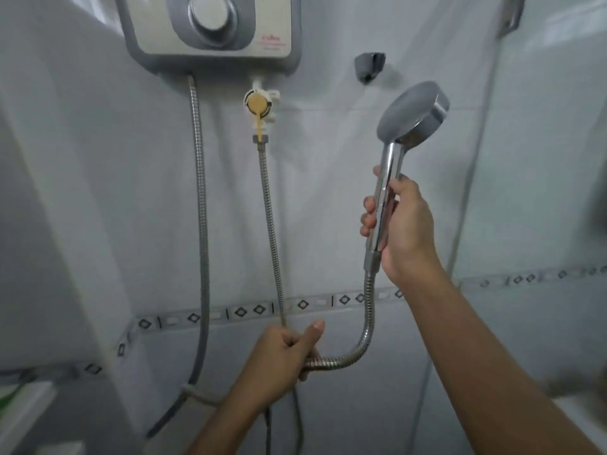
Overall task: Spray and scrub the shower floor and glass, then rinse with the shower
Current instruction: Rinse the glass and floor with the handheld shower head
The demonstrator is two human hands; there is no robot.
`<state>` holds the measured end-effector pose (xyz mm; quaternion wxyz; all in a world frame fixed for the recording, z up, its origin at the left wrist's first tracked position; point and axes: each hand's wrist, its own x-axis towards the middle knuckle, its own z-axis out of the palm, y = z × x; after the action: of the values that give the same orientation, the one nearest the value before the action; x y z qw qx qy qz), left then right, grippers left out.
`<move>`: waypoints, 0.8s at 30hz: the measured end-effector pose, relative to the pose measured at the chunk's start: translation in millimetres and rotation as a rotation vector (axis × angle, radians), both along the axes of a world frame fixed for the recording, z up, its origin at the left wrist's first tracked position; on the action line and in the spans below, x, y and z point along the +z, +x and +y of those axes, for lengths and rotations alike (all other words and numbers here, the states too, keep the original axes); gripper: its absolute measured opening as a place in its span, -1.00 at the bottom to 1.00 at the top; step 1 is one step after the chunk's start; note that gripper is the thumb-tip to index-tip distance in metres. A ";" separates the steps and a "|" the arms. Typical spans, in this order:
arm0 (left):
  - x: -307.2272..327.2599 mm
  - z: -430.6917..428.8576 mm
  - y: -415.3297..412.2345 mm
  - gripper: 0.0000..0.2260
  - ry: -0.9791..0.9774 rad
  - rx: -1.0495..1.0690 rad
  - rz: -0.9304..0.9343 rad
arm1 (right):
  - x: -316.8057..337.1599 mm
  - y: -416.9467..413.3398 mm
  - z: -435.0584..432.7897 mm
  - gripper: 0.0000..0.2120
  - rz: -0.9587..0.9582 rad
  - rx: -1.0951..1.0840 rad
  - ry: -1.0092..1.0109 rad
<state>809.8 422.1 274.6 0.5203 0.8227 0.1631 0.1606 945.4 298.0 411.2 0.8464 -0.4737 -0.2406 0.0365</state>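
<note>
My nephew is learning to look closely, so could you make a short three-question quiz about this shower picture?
1. True or false: the wall holder is empty.
2. What does the left hand grip? A hose, B valve, C water heater.
3. Fill in: the right hand holds the shower head by its ____.
Key: 1 true; 2 A; 3 handle.
</note>
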 end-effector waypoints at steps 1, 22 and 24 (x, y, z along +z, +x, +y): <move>-17.9 5.7 -2.5 -0.43 -0.022 0.037 0.020 | -19.8 -1.1 4.6 -0.72 0.033 -0.008 -0.052; -277.6 82.0 66.7 -0.43 -0.061 0.464 0.483 | -282.7 -22.4 35.7 -0.32 0.444 0.039 -0.535; -279.0 83.8 66.2 -0.47 -0.066 0.467 0.472 | -286.7 -19.9 35.8 -0.33 0.467 0.023 -0.516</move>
<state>876.0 506.0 -4.4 0.4436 0.7603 0.4685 0.0751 925.6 333.8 124.6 0.7304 -0.6483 -0.0285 0.2130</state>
